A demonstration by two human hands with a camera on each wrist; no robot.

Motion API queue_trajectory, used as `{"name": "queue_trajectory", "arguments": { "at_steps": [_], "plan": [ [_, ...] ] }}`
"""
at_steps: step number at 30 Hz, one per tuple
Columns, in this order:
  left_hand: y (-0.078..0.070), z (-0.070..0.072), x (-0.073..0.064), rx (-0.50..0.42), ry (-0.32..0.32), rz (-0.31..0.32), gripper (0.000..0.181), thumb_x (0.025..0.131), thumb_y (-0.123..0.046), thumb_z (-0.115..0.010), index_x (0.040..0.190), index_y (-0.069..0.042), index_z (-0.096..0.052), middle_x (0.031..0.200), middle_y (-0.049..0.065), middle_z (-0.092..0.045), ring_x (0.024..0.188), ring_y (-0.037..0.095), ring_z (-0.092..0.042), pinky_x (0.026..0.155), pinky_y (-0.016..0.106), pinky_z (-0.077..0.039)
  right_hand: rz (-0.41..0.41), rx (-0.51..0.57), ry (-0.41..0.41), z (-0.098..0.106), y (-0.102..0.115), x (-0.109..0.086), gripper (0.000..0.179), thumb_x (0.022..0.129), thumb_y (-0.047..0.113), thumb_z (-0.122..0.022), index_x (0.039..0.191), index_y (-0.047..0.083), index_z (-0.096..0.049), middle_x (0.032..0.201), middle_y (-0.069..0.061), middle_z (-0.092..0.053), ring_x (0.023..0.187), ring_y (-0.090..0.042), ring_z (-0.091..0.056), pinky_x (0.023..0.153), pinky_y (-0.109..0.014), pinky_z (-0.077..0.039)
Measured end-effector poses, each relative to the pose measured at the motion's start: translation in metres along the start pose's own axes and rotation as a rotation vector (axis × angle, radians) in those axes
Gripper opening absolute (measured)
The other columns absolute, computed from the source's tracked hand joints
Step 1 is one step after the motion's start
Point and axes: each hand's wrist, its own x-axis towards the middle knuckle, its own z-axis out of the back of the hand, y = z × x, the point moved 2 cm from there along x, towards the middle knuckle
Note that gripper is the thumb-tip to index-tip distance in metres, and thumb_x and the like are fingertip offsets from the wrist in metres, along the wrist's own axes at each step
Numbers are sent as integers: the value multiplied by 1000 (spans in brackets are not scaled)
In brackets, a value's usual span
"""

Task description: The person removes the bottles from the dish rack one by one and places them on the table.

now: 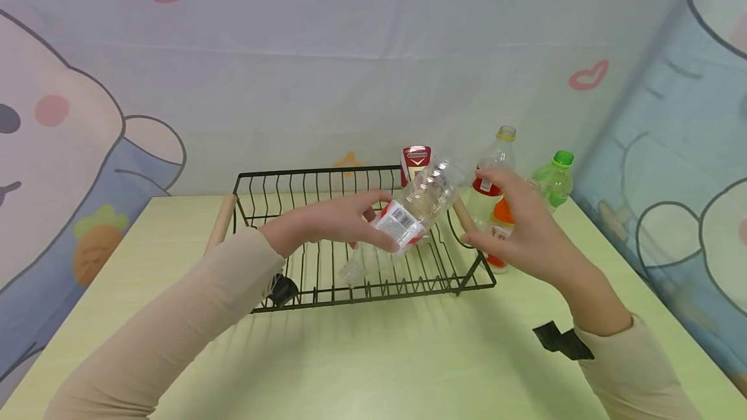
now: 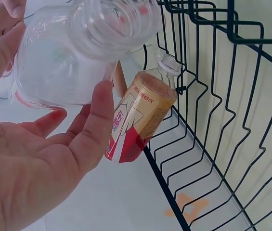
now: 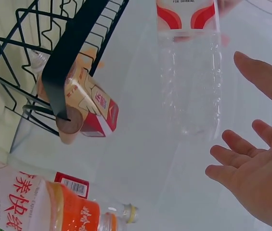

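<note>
My left hand (image 1: 335, 220) grips a clear plastic bottle (image 1: 430, 194) around its white and red label, over the black wire rack (image 1: 356, 293). The bottle is tilted, its base up to the right and its capless neck (image 2: 119, 26) down to the left. My right hand (image 1: 528, 232) is held beside the rack's right end, fingers apart and nothing in them. In the right wrist view, a gap shows between this hand and the bottle's base end. A bottle with a red and beige label (image 2: 143, 115) stands neck down at the rack's back.
Right of the rack stand several bottles: a clear one with a red label (image 1: 489, 183), an orange and white one (image 1: 500, 232) and a green one (image 1: 554, 180). The rack has wooden end bars (image 1: 220, 222). A printed cloth (image 1: 350, 83) hangs behind the pale table (image 1: 373, 368).
</note>
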Motion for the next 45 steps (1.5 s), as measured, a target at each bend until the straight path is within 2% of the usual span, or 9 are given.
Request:
{"name": "queue_trajectory", "arguments": {
  "at_steps": [4, 13, 21, 24, 28, 31, 37, 45],
  "plan": [
    [-3, -1, -2, 19, 9, -5, 79, 80, -29, -78, 145, -23, -34, 108, 9, -57, 95, 21, -54, 68, 30, -52, 27, -14, 30, -2, 5, 2, 82, 76, 13, -83, 143, 6, -36, 142, -13, -43, 132, -32, -37, 103, -59, -35],
    [-7, -4, -6, 59, 70, -20, 78, 79, -32, -78, 144, -23, -36, 109, 8, -58, 97, 22, -55, 70, 33, -53, 44, -59, 64, -9, 12, 3, 80, 75, 13, -83, 141, 6, -40, 146, -12, -41, 144, -33, -22, 105, -62, -32],
    [-11, -10, -4, 94, 128, -22, 76, 79, -31, -78, 143, -22, -38, 106, 9, -57, 93, 21, -54, 66, 29, -52, 98, -96, 95, -16, 16, 1, 76, 76, 16, -83, 139, 6, -43, 143, -9, -40, 143, -31, -23, 98, -56, -44],
    [-12, -11, -3, 113, 136, -13, 78, 79, -33, -78, 144, -22, -37, 108, 9, -57, 94, 21, -55, 68, 32, -54, 126, -135, 108, -20, 18, 0, 75, 75, 20, -84, 137, 7, -45, 143, -9, -41, 143, -30, -24, 103, -55, -39],
    [-14, -12, -2, 131, 150, -15, 80, 79, -35, -78, 146, -22, -35, 108, 8, -58, 94, 21, -56, 70, 33, -54, 184, -190, 115, -26, 18, -1, 74, 73, 20, -85, 135, 7, -47, 141, -10, -43, 141, -30, -27, 116, -55, -18],
    [-15, -14, 0, 139, 160, -19, 80, 80, -36, -77, 147, -22, -34, 108, 8, -58, 93, 20, -56, 68, 31, -53, 231, -226, 112, -30, 18, -2, 74, 71, 20, -87, 134, 8, -49, 139, -11, -46, 140, -33, -29, 117, -55, -9],
    [-15, -16, 0, 130, 177, -15, 80, 81, -36, -76, 148, -22, -33, 108, 6, -58, 93, 20, -56, 67, 31, -53, 301, -290, 90, -34, 19, -5, 76, 67, 21, -89, 132, 10, -50, 135, -11, -50, 139, -36, -31, 115, -59, -8],
    [-20, -18, 1, 106, 200, -29, 79, 82, -35, -75, 147, -20, -33, 107, 6, -60, 89, 18, -56, 61, 27, -50, 287, -289, 99, -37, 18, -7, 72, 68, 21, -88, 130, 14, -52, 135, -9, -50, 143, -36, -25, 114, -63, -7]
  ]
}}
